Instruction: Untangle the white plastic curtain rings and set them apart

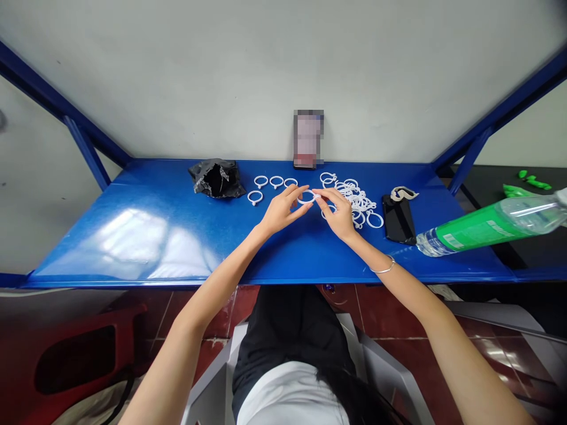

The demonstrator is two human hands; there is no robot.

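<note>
My left hand [280,210] and my right hand [337,213] meet over the blue table [155,230] and pinch one white plastic ring [306,198] between their fingertips. Left of the hands, several single white rings [275,182] lie spread out in a row. To the right, partly behind my right hand, sits a heap of the same white rings [359,200]. A thin bracelet circles my right wrist.
A crumpled black plastic bag [217,178] lies at the back left. A phone [308,139] leans upright against the wall. A black phone [398,219] lies flat at right with a pale clip-like piece [402,193] behind it. A green-labelled water bottle [487,226] lies near the right edge.
</note>
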